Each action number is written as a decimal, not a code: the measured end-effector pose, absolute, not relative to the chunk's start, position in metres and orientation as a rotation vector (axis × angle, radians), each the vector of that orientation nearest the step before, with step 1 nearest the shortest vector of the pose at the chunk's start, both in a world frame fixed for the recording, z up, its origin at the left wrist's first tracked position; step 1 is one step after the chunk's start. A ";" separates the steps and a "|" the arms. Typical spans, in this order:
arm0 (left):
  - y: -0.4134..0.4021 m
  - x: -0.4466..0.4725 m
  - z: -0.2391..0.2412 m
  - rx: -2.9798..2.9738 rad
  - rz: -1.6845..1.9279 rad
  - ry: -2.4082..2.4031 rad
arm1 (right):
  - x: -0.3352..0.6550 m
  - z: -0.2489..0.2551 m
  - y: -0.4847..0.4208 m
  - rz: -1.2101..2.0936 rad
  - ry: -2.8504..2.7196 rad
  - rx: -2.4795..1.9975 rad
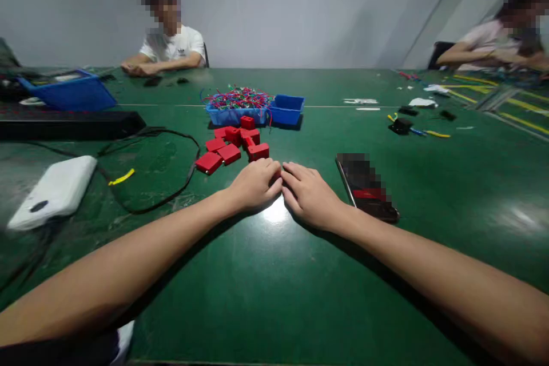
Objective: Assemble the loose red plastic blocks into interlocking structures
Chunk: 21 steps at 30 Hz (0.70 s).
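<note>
My left hand [258,184] rests on the green table with its fingers curled inward and the thumb pointing right. A small dark reddish patch shows at its fingertips, too hidden to name. Against it lies my right hand [312,197], fingers stretched toward the left one and slightly apart. The fingertips of both hands meet or nearly meet. Just beyond my left hand sits a loose group of red box-shaped pieces [230,152], the closest one [259,151] right behind the knuckles. To the right of my right hand lies a dark phone [358,174].
Behind the red pieces stand a blue bin [235,116] heaped with coloured wires and a smaller blue bin [286,110]. At left are a white power bank [60,186], a black cable [189,177] and a yellow strip [122,177]. Two people sit across the table [274,309].
</note>
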<state>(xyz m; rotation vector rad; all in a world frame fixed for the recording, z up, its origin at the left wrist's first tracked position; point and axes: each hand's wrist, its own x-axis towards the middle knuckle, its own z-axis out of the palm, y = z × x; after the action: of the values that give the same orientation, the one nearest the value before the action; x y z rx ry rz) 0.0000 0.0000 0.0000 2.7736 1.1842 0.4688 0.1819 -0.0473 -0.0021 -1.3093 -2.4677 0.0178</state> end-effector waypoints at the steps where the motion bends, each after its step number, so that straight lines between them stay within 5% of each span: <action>1: 0.000 0.000 0.000 2.773 0.473 1.176 | 0.182 -0.002 -0.047 0.019 -2.466 -1.314; 14: -0.001 0.001 0.002 2.806 0.512 1.183 | 0.184 0.004 -0.049 0.027 -2.496 -1.296; 21: -0.005 0.002 0.001 2.780 0.934 1.412 | 0.185 0.004 -0.053 -0.002 -2.499 -1.283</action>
<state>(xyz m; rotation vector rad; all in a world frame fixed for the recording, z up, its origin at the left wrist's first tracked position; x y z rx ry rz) 0.0023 -0.0050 0.0012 2.7802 1.4118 0.9336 0.1847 -0.0534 0.0039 -1.2828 -2.4989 -0.0024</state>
